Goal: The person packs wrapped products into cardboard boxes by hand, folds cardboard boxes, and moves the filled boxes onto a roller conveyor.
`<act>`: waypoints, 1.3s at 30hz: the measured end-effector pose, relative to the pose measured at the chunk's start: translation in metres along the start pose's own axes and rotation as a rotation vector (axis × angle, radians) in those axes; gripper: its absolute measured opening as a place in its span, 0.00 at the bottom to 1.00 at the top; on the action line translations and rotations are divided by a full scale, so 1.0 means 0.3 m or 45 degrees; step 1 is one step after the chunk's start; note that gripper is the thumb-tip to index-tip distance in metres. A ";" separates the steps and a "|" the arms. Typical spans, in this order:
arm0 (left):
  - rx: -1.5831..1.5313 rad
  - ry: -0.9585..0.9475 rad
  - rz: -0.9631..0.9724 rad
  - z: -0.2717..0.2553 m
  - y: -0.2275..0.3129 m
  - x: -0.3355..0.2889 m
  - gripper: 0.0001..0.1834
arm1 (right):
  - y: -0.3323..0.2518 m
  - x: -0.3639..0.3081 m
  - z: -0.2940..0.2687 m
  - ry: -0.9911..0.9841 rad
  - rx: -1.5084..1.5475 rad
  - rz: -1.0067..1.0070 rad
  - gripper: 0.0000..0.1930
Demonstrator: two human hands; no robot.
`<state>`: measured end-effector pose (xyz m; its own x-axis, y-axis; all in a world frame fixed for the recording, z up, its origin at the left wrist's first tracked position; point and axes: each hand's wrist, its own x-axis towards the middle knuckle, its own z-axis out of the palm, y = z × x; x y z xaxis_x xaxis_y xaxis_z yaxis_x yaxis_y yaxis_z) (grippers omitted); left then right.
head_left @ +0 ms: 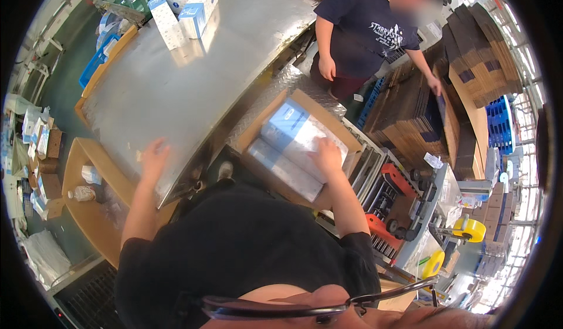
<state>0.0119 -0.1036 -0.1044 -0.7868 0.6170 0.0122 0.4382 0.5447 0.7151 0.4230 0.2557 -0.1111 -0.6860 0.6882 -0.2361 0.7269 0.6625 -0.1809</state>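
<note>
Atop blue-white packs [287, 130], right hand [326, 156] loosely spread.

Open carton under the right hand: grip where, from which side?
Probably two-handed, on opposite outer walls of the carton, coming from the wearer's side: it sits mouth up, and packs fill most of the opening, leaving little finger room inside. Its underside is hidden.

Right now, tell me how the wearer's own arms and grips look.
The left sleeve and right sleeve are short and black, leaving the left forearm and right forearm uncovered. The left grip and right grip wear no gloves; no watch or marking shows.
</note>
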 end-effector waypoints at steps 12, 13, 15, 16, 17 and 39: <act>0.142 0.963 -0.571 -0.569 -0.803 -0.160 0.19 | 0.187 0.092 0.014 -0.562 0.764 0.275 0.38; 0.205 0.999 -0.601 -0.568 -0.887 -0.191 0.19 | 0.189 0.079 0.024 -0.557 0.631 0.478 0.33; 0.290 0.894 -0.771 -0.495 -1.001 -0.233 0.20 | 0.070 0.019 0.106 -0.254 -0.166 0.479 0.29; 0.398 0.678 -0.838 -0.463 -1.101 -0.279 0.19 | 0.017 -0.017 0.196 0.278 -0.304 0.241 0.25; 0.517 0.461 -0.906 -0.423 -1.212 -0.333 0.18 | -0.088 -0.008 0.210 0.221 -0.285 0.226 0.27; -0.629 1.152 -1.078 -0.484 -1.242 -0.342 0.10 | -0.571 0.429 0.219 -0.227 1.808 0.647 0.20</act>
<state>-0.1338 -0.4523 -0.2708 -0.8303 -0.5034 -0.2392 -0.3764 0.1900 0.9067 0.2124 0.2113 -0.1733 -0.4236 0.6364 -0.6446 0.3762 -0.5237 -0.7643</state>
